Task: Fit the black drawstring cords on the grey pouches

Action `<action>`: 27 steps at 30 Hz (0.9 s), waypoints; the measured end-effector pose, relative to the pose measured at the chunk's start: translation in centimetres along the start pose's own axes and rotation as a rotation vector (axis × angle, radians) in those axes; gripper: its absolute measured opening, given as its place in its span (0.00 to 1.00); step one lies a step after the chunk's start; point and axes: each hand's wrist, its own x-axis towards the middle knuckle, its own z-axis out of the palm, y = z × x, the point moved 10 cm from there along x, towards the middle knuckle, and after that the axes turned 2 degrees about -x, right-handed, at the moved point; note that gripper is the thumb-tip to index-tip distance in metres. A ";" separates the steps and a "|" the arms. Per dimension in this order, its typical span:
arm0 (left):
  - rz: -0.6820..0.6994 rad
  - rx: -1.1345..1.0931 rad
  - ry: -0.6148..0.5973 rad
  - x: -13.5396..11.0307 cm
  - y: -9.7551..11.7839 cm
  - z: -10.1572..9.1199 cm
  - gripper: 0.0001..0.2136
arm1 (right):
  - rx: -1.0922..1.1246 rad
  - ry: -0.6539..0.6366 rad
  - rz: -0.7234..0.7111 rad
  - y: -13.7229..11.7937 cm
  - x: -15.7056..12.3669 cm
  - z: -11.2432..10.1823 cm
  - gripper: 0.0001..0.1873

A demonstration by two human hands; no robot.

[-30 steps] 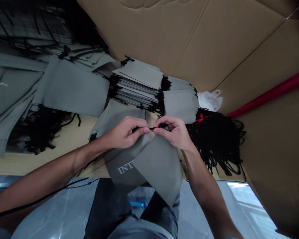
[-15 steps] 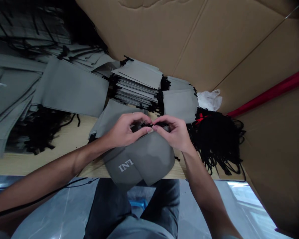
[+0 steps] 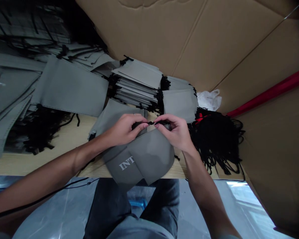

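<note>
A black cord [image 3: 150, 123] with a small knot runs between my two hands. My left hand [image 3: 127, 128] pinches it on one side of the knot, thumb against fingers. On the other side my right hand [image 3: 174, 131] holds it in the same kind of pinch, a short gap away. Below the hands a grey fabric pouch [image 3: 153, 152] with white lettering, partly read as "INT", hangs over the table's front edge. Beneath my left hand lie more grey pouches [image 3: 114, 114], partly covered by it.
Stacked grey pouches with black cords [image 3: 137, 84] stand behind my hands, and larger piles [image 3: 72, 86] fill the left. To the right lies a heap of black cords [image 3: 216, 142]. A white plastic bag [image 3: 209, 100] rests by the cardboard wall [image 3: 164, 33]. The wooden table [image 3: 64, 142] ends near my lap.
My hands have drawn slightly apart, the left one moving a little left. The cord's knot now shows between the fingertips, where they were almost touching before.
</note>
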 end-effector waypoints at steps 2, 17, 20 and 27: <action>0.016 0.013 -0.031 0.0 0.1 0.3 0.12 | -0.023 -0.003 0.001 0.1 0.0 -0.1 0.05; 0.136 0.019 -0.011 -0.3 1.9 -0.4 0.10 | -0.131 -0.124 0.070 0.7 -0.2 0.7 0.07; 0.115 -0.019 -0.004 -0.3 1.8 -0.6 0.10 | -0.121 -0.143 0.078 0.9 -0.2 0.6 0.06; 0.112 0.018 -0.036 -0.1 2.0 0.1 0.13 | -0.002 -0.188 -0.084 -1.1 -0.2 2.0 0.14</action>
